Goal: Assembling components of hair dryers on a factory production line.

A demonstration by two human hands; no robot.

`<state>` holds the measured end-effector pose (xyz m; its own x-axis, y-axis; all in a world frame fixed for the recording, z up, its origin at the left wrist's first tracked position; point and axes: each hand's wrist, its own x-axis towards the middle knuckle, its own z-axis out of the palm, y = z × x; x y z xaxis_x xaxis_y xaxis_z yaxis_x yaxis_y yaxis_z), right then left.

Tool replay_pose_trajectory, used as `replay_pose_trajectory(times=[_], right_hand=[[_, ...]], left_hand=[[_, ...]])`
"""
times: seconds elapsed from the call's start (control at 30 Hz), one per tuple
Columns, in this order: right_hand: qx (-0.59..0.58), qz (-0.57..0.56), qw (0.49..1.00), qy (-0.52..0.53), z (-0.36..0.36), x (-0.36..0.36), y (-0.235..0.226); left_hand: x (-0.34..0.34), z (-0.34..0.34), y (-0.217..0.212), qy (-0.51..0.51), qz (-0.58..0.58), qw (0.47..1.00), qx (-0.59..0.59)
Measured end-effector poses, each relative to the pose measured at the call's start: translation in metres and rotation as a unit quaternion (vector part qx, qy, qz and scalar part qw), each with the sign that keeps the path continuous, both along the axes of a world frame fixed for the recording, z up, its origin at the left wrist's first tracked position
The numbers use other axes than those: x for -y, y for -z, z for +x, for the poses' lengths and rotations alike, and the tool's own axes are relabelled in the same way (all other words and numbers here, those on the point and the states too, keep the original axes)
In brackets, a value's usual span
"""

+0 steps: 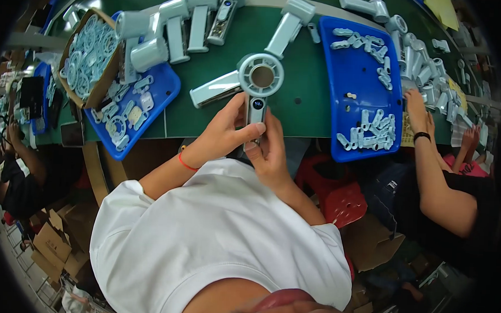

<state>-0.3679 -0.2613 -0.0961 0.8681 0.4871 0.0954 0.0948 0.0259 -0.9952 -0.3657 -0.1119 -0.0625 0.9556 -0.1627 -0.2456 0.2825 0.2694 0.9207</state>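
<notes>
A pale blue handheld fan (257, 108) stands upright between my two hands, its round ring head at the top and a small lit display on its handle. My left hand (225, 132) grips the handle from the left, thumb across its front. Lower down, my right hand (269, 152) closes round the handle from the right, with its thumb near the bottom end. Just left of the ring head lies another fan body (215, 90), its handle pointing left. Beyond the held fan, one more fan body (288, 28) rests on the green table (305, 75).
On the left, a cardboard box (110, 66) of pale rings sits over a blue tray (166, 91) of small parts. A second blue tray (342, 96) on the right holds several small covers. Fan bodies (197, 28) line the back. A co-worker's arm (429, 164) reaches in at right.
</notes>
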Motion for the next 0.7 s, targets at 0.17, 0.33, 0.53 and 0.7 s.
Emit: replay_pose_trajectory(times=[0.17,0.33,0.53,0.7], right_hand=[[0.186,-0.162,0.966,0.080,0.019,0.007,-0.006],[0.245,-0.125,0.953,0.123,0.044,0.016,-0.004],[0.263,-0.141,0.949,0.098,0.062,0.010,0.017],[0.261,-0.169,0.946,0.092,0.064,0.009,0.019]], left_hand=[[-0.007,0.016,-0.004,-0.027,0.135,0.989,0.062],[-0.018,0.069,-0.054,-0.057,0.077,0.994,0.045],[-0.038,0.132,-0.069,-0.045,0.096,0.992,0.070],[-0.033,0.136,-0.065,-0.056,0.157,0.978,0.127]])
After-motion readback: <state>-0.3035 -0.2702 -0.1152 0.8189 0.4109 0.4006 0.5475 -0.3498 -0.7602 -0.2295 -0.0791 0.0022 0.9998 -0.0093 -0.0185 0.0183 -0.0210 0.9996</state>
